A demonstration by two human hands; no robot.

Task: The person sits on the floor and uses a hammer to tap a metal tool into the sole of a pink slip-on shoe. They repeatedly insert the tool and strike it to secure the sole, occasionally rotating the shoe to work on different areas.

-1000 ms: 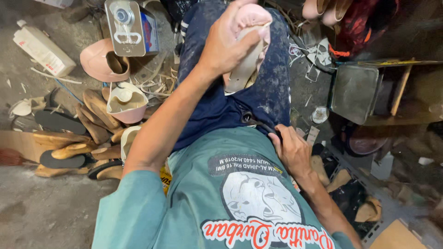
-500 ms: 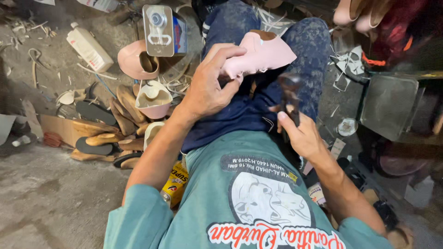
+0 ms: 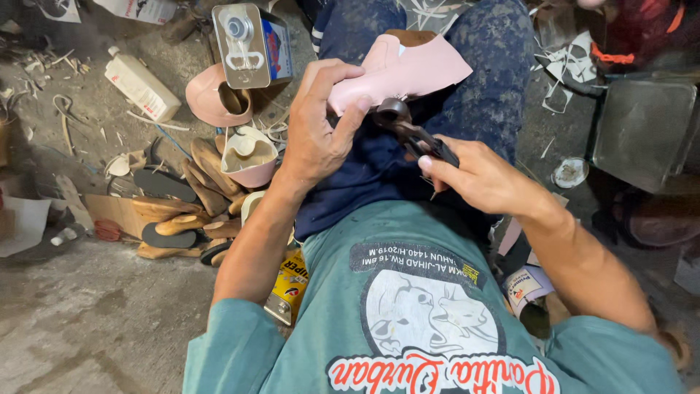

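My left hand (image 3: 321,124) grips a pink shoe upper (image 3: 405,73) stretched over a last, held above my lap in dark blue trousers. My right hand (image 3: 481,175) holds dark metal pincers (image 3: 408,131), whose round jaws touch the lower edge of the pink upper, right beside my left thumb. The inside of the shoe shows brown at its top.
On the floor to the left lie wooden shoe lasts and soles (image 3: 182,204), pink shoe parts (image 3: 219,102), a metal can (image 3: 251,44), a white bottle (image 3: 142,84) and a yellow tin (image 3: 288,288). A grey metal box (image 3: 642,131) stands at the right.
My right hand has lifted from my lap with the pincers and brought them up to the pink upper. My left hand has turned the shoe and lowered it slightly.
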